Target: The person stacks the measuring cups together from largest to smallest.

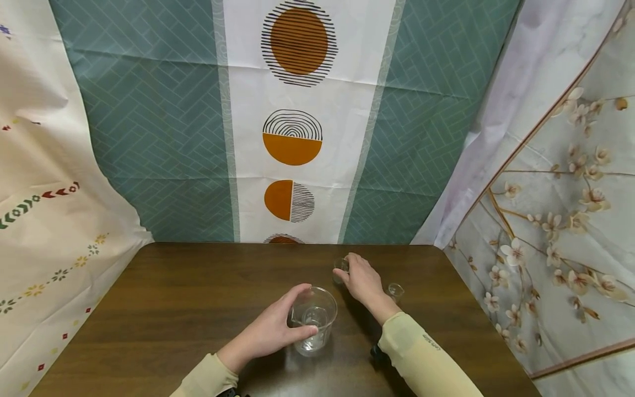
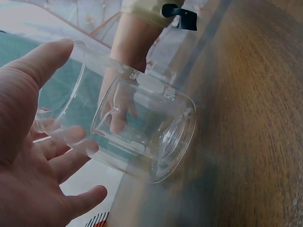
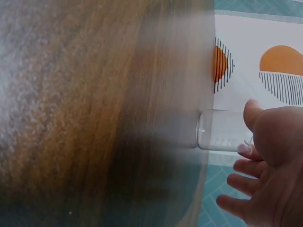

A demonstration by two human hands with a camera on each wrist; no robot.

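My left hand (image 1: 268, 332) grips a large glass beaker (image 1: 324, 303) near its rim, thumb on the near side and fingers on the far side. White print reading 500 shows on its wall in the left wrist view. Inside it stands a smaller glass beaker (image 2: 125, 118). Farther back on the table, my right hand (image 1: 364, 281) pinches another small glass beaker (image 3: 220, 130) between thumb and index finger, the other fingers spread away from it. That beaker's base seems to be at the tabletop. A further small glass beaker (image 1: 395, 289) stands just right of the right wrist.
The dark brown wooden table (image 1: 173, 309) reaches back to a green and white patterned curtain (image 1: 163, 138). A cream cloth (image 1: 44, 220) hangs at the left, and a flowered cloth (image 1: 560, 264) hangs along the right side.
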